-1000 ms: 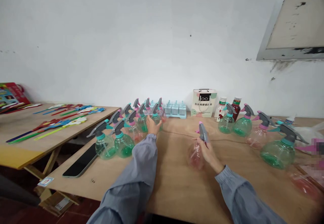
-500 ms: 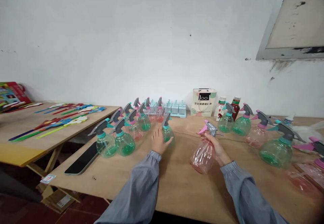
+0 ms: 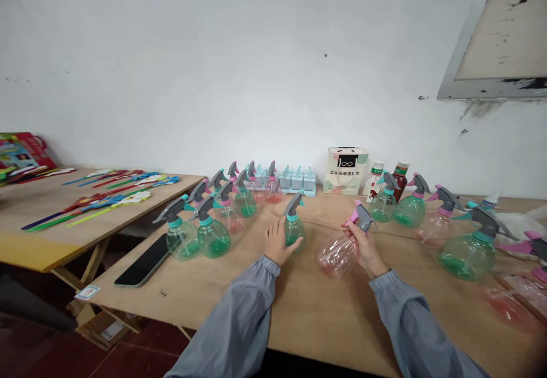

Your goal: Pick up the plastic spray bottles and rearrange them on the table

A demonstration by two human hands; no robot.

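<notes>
My right hand [image 3: 363, 248] is closed round the neck of a pink spray bottle [image 3: 335, 254], which tilts with its base toward the left and its pink and grey trigger head up. Beside a green spray bottle [image 3: 296, 232] at the middle of the table is my left hand [image 3: 278, 243]; its fingers are round the bottle's left side and the thumb reaches across the front. Several green and pink spray bottles, such as a green one [image 3: 213, 238], stand to the left. More stand at the right, among them a large green one [image 3: 465, 257].
A black phone [image 3: 143, 261] lies at the table's left. A paper bag [image 3: 345, 171], a white bottle [image 3: 373, 182], a dark red bottle [image 3: 400, 182] and light blue moulds [image 3: 298, 181] stand along the wall. Colourful hand-shaped sticks [image 3: 98, 201] lie on the left table.
The pink bottle in my right hand has tilted further, its base swinging up and left. My left hand and the green bottle beside it have shifted slightly right in the view.
</notes>
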